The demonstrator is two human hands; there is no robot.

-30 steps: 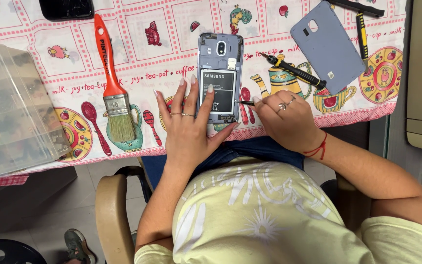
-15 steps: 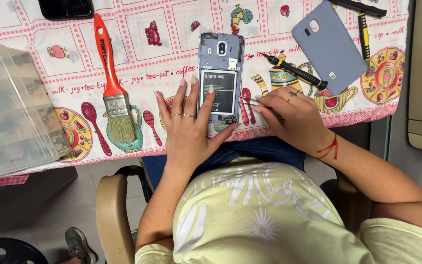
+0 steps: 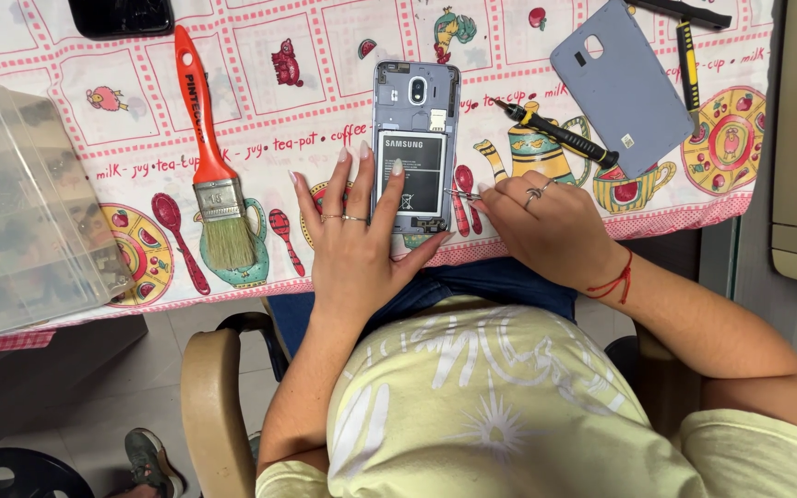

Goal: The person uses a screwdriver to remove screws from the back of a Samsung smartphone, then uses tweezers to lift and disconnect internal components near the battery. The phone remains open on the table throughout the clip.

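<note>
The desk [image 3: 509, 92] carries a patterned cloth of pink checks with teapots, cups and spoons, and the person sits close against its front edge on a chair, bare floor below. At the left edge stands a clear plastic compartment box [image 3: 20, 212]; beside it lies an orange-handled paintbrush [image 3: 209, 157]. In the middle lies the opened phone [image 3: 414, 143], face down, its battery [image 3: 410, 171] still seated in the frame. Its grey back cover [image 3: 618, 88] is already off and rests well apart at the upper right, so by my judgement the opening is done and the inner work remains. A black-and-yellow screwdriver [image 3: 557, 136] lies between phone and cover. The left hand [image 3: 357, 244] lies flat, fingers spread wide, fingertips on the phone's lower part. The right hand [image 3: 546, 226] has its fingers pinched narrow on thin metal tweezers [image 3: 462, 195], whose tip touches the phone's lower right edge.
</note>
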